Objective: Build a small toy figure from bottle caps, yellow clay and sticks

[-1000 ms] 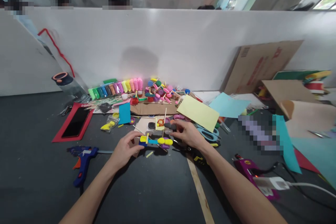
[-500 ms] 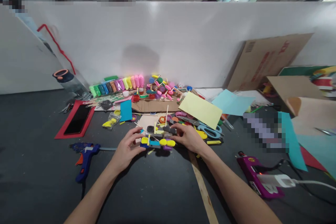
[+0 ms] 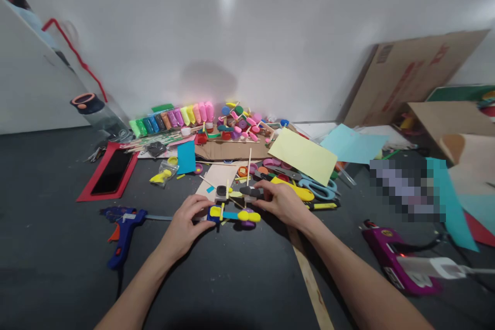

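My left hand (image 3: 188, 220) is closed on the blue end of a small blue-and-yellow craft model (image 3: 231, 215). This model has a light blue strip, a short pale stick across it and rounded yellow pieces at its right end. My right hand (image 3: 281, 202) pinches the dark right end of a similar black craft model (image 3: 250, 192), just behind the first. A thin stick (image 3: 249, 165) stands upright near it. Below the yellow pieces shows a purple round piece (image 3: 248, 223). Whether the two models touch is hard to tell, and my fingertips are partly hidden.
A blue glue gun (image 3: 124, 232) lies left, near a phone (image 3: 112, 171) on red card. Behind are clay packets (image 3: 174, 117) and small clay pieces. Scissors (image 3: 319, 186), a yellow cutter (image 3: 325, 205), a wooden strip (image 3: 309, 273) and a purple power box (image 3: 398, 258) lie right.
The view has tilted slightly downward. Both hands keep their grips. The blue-and-yellow model has shifted a little toward me, and the gap between it and the black one looks wider.
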`<state>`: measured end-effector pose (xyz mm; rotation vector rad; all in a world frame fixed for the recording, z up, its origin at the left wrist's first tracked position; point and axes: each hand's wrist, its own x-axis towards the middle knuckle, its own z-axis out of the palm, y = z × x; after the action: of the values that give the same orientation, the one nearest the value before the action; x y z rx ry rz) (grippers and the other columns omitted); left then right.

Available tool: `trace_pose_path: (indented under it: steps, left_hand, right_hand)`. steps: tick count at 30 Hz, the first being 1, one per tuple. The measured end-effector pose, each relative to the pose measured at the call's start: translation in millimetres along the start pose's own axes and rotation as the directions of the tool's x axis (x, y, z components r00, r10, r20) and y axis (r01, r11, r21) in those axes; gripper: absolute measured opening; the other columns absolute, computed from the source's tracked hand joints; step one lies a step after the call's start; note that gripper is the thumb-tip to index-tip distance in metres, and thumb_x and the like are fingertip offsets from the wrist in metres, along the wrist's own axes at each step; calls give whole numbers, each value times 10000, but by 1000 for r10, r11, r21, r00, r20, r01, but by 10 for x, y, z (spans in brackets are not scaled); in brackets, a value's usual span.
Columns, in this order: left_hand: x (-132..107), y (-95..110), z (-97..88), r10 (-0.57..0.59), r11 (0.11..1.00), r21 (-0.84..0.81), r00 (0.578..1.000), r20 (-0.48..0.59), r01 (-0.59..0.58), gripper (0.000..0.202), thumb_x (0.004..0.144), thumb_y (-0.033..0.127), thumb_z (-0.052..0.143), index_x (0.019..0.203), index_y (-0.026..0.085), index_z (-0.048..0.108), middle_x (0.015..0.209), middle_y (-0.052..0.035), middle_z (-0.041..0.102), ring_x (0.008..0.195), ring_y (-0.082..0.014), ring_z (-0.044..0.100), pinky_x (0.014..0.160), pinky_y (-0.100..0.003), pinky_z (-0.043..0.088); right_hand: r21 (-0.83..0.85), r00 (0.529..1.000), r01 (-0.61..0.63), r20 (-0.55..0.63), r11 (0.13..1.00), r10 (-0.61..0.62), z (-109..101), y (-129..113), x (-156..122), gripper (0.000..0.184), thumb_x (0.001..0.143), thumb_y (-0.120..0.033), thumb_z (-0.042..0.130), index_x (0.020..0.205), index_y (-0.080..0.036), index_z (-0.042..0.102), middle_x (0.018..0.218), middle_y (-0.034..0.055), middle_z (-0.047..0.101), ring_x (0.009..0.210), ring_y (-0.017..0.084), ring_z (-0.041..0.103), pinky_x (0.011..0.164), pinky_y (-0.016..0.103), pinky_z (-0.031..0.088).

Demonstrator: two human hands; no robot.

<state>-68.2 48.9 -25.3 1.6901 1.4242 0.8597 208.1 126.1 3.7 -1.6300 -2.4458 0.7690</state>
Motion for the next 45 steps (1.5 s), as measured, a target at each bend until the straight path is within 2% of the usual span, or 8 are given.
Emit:
trace_pose_path:
  steps: [6,11,15,19,24,29,34,45]
  left_hand:
    - [10,21,-66,0,996,93,999,40,-4,243,808,221,711,1050,241,707,1126,-87,689,1106,-291,592,959,-458,482]
    - [-21,21,-149,-16,995,99,996,85,8,424,743,321,803,1154,282,709,1205,-78,683,1142,-303,599,991,-464,479]
    - [-45,48,-263,-11,999,52,998,56,8,384,813,354,742,1191,300,699,1237,-61,684,1152,-270,622,984,-399,498]
    - [-81,109,-298,25,1000,-2,994,-109,-25,238,968,344,541,1137,253,682,1220,-69,668,1179,-227,599,1019,-357,461]
    - [-186,193,-247,192,979,-22,952,-240,-203,304,890,259,691,1189,298,651,1231,-43,630,1226,-220,544,1062,-337,419]
    - [-240,240,-243,289,948,-66,928,-234,-312,462,819,341,774,1260,312,638,1240,-68,625,1241,-286,523,1083,-423,416]
    - [-236,255,-241,299,945,-70,931,-210,-319,497,790,351,799,1261,317,643,1214,-75,641,1227,-303,530,1080,-459,424]
    - [-196,279,-213,262,963,-22,952,-160,-269,285,851,203,727,1123,283,689,1100,-63,693,1097,-245,624,958,-363,495]
  right_hand:
    - [9,994,59,-95,998,-58,48,52,-33,327,955,-444,615,1120,-162,641,939,27,677,755,143,642,705,323,552]
    - [54,977,93,-198,994,-80,37,19,-60,294,860,-423,694,1063,-210,694,616,-27,599,548,131,528,549,251,345]
    - [108,961,137,-255,985,-105,-28,-5,-112,267,848,-391,664,1045,-213,695,604,-29,607,525,135,521,545,252,336]
    - [166,943,185,-307,969,-128,-88,-73,-254,295,840,-389,665,1068,-202,687,581,-46,565,505,124,488,537,246,343]
    - [242,939,243,-300,939,-166,-120,-232,-453,280,840,-397,681,1062,-227,689,586,-58,527,482,102,425,486,226,326]
    - [351,960,239,-225,906,-166,-136,-343,-510,283,816,-419,723,1026,-234,686,709,-11,635,492,100,436,451,225,326]
    - [313,960,250,-206,916,-191,-116,-360,-506,231,831,-377,701,1022,-248,699,576,-53,529,461,102,418,458,231,328]
    - [196,945,274,-237,942,-225,-45,-377,-524,260,818,-306,715,1067,-238,689,564,-68,534,485,100,468,495,228,342]
